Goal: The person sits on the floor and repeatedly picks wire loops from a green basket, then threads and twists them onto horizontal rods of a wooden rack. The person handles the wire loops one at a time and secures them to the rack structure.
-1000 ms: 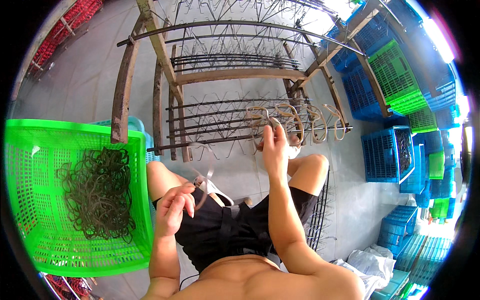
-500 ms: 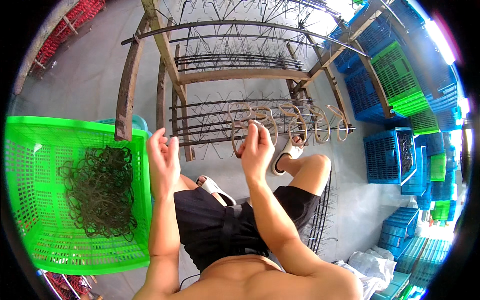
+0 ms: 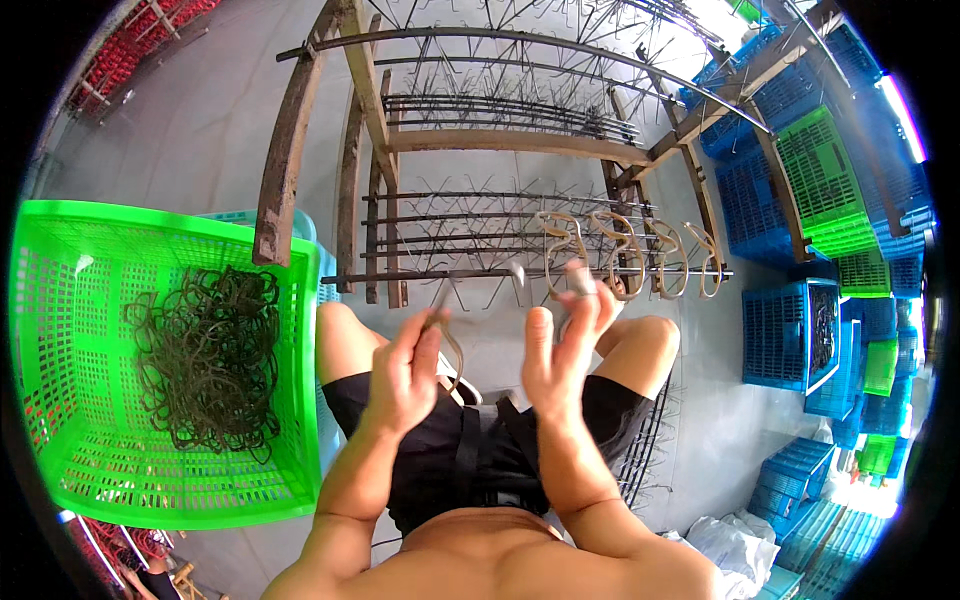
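Observation:
My left hand is in front of my lap, its thumb and fingers pinched on a thin brown loop that hangs down. My right hand is raised just below the near bar. Its thumb and fingers are apart, and it holds nothing I can see; a whitish covering shows on a blurred fingertip. Beyond it, several tan, wavy-shaped loops hang from the right part of the bar. A pale blurred piece shows at the bar between my hands; its kind cannot be made out.
A green plastic basket at my left holds a heap of dark loops. Ahead stands a wooden rack carrying rods with thin wire hooks. Blue and green crates are stacked on the right, near white plastic bags.
My left hand has moved right and nearer to me, and a loop is now in it. The leftmost loop on the bar is gone. My right hand has drawn back, and the view has shifted.

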{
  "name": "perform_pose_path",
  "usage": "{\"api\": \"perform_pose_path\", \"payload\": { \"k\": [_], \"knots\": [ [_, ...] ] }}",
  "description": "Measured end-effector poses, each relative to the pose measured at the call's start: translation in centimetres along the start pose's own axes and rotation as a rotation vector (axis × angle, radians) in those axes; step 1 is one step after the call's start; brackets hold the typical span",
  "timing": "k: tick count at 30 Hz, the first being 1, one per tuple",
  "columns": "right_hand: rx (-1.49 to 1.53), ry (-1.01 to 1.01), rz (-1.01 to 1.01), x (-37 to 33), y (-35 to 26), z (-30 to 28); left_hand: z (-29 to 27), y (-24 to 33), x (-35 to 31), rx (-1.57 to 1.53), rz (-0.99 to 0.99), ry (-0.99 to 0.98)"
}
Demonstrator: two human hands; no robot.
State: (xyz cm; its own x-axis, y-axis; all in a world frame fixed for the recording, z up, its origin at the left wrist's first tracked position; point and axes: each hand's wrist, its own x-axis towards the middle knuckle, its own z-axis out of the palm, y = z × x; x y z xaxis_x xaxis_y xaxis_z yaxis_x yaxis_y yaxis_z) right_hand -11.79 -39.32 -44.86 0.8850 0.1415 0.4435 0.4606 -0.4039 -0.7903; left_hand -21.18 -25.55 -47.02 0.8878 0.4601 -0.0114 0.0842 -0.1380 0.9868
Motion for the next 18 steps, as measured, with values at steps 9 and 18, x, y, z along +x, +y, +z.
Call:
{"api": "perform_pose_path", "payload": {
  "k": [9,18],
  "knots": [
    [0.796,-0.607,0.392,1.2,2.1,0.5,-7.6,-2.9,1.9,-0.251,0.031,0.209],
    [0.386,0.250,0.554,1.3,4.3,9.4,-22.1,-21.2,1.3,1.093,-0.671,0.338]
  ]
}}
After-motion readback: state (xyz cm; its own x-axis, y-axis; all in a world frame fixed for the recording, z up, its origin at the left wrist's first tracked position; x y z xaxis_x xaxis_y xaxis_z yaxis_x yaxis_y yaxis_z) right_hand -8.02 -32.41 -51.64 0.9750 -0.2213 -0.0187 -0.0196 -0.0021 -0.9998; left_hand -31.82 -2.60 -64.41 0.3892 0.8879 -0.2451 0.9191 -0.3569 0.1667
